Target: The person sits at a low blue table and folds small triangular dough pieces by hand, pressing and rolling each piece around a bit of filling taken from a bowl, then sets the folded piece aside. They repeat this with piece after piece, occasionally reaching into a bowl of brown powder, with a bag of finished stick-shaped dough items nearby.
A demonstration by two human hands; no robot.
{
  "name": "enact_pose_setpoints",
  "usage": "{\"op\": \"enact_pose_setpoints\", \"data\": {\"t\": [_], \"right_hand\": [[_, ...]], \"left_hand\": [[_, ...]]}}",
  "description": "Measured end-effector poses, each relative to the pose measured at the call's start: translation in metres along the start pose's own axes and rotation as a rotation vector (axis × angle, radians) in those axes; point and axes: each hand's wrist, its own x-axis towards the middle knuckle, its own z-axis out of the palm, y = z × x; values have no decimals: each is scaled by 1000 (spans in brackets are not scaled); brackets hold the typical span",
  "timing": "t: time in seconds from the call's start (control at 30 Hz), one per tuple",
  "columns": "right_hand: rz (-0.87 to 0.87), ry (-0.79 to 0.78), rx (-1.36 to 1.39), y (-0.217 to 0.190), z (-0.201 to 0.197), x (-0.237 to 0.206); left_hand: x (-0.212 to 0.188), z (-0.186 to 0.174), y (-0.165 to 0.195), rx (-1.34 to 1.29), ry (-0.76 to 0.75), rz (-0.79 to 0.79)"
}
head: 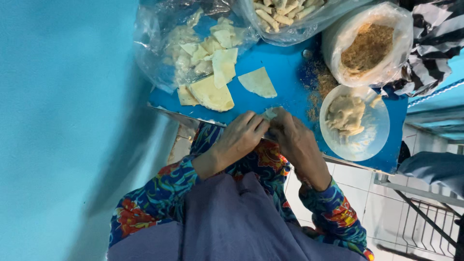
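Observation:
My left hand and my right hand meet at the near edge of a blue table, fingers closed together on a small pale pastry wrapper. Most of the wrapper is hidden by my fingers. Just beyond my hands lies a loose triangular wrapper. More cut wrappers are stacked to the left, spilling from a clear plastic bag. A clear bowl of pale paste stands right of my right hand.
A plastic bag of brown crumbs stands at the back right, with crumbs spilled on the table. A bag of rolled pastry pieces sits at the back. A turquoise wall is left; tiled floor and a metal rack are right.

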Motion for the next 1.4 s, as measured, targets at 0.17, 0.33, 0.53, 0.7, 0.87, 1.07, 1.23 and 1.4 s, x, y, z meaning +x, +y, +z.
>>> {"op": "enact_pose_setpoints", "data": {"t": [0.17, 0.33, 0.53, 0.7, 0.87, 1.07, 1.23, 1.4], "right_hand": [[-68, 99, -15, 3, 2, 4], [166, -110, 270, 23, -9, 32], [51, 28, 161, 14, 2, 13], [-58, 115, -113, 8, 16, -5], [-191, 145, -141, 16, 14, -2], [-117, 85, -105, 12, 10, -18], [-161, 149, -356, -1, 23, -26], [-189, 116, -436, 1, 18, -6]], "left_hand": [[16, 7, -10, -79, -189, -97], [38, 4, -28, -324, -294, -243], [30, 0, -21, -214, -190, -194], [9, -3, -4, 49, -68, 17], [15, -4, -2, 206, -170, -6], [5, -20, 19, 267, -180, 13], [4, -24, 28, 489, -267, 7], [23, -9, 9, 244, -168, -157]]}}
